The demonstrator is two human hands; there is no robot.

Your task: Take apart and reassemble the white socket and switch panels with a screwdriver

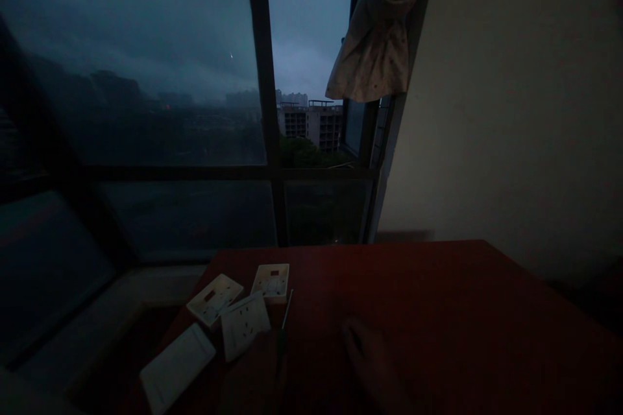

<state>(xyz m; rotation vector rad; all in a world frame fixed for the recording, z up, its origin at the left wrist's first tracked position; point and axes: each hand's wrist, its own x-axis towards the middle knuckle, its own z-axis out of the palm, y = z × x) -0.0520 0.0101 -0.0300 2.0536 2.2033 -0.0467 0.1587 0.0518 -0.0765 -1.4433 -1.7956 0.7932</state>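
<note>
My left hand [256, 373] is at the lower left of the head view, dim in the low light. It is closed around the dark handle of a screwdriver [287, 310], whose thin shaft points away from me. Its fingers lie at the near edge of a white socket faceplate [244, 324], partly covering it. Behind are two white open mounting boxes, one tilted left [214, 301] and one farther back [270, 282]. A plain white plate [178, 366] lies nearest the left edge. My right hand [370, 363] rests on the tabletop, holding nothing visible, thumb apart from the fingers.
The reddish-brown table [438, 298] reaches to the window [185, 207] and the pale wall [511, 110]. A knotted curtain [379, 45] hangs at the window's right side. Left of the table's edge is a low ledge [117, 311]. The room is dark.
</note>
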